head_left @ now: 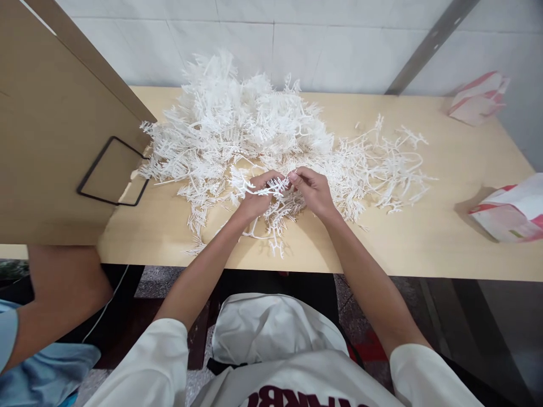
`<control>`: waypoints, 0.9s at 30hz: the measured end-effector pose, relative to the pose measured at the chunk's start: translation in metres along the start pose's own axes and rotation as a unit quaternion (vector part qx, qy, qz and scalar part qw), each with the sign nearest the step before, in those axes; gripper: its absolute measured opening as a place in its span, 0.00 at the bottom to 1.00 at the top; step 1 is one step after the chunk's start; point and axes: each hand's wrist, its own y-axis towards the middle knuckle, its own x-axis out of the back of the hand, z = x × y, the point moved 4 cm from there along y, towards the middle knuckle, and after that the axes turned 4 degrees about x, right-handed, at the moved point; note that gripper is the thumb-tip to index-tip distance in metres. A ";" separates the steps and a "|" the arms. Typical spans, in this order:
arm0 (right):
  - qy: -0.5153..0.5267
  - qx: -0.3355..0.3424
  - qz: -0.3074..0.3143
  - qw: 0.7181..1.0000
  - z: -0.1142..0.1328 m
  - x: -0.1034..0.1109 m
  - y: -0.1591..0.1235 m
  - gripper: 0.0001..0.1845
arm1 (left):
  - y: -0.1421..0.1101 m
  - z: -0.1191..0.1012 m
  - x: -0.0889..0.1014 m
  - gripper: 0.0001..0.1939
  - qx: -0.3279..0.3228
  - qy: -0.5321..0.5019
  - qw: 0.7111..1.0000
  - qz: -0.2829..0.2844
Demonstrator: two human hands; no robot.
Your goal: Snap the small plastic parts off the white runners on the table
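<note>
A big heap of white plastic branching sprues [237, 121] lies on the pale wooden table [424, 232], thinning out to the right into looser pieces [392, 164]. My left hand [257, 195] and my right hand [311, 189] meet at the heap's near edge. Both are closed in a pinch on one white sprue piece [271, 188] held between them, fingertips almost touching. More tangled pieces lie under and in front of my hands.
A brown cardboard divider [55, 124] with a black-edged cut-out stands at the left. Another person's arm [55, 299] shows below it. Two pink-and-white paper bags [511, 212] [479, 99] sit at the right. A white cloth bag [271, 328] rests in my lap.
</note>
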 end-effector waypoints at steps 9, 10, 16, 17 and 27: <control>-0.335 0.149 0.104 0.925 0.007 -0.001 -0.006 0.18 | -0.006 0.005 0.000 0.13 -0.155 0.274 0.948 0.038; -0.348 0.155 0.104 0.919 0.008 -0.002 -0.006 0.18 | -0.007 0.005 -0.002 0.14 -0.165 0.294 0.940 0.043; -0.380 0.136 0.115 0.908 0.009 -0.012 -0.005 0.15 | -0.006 0.006 -0.007 0.06 -0.160 0.403 0.901 0.010; -0.384 0.129 0.118 0.907 0.008 -0.014 -0.005 0.14 | -0.006 0.006 -0.008 0.07 -0.166 0.414 0.895 0.005; -0.378 0.072 0.197 0.902 0.015 -0.009 -0.006 0.10 | -0.008 -0.005 -0.015 0.10 -0.155 0.475 0.866 0.027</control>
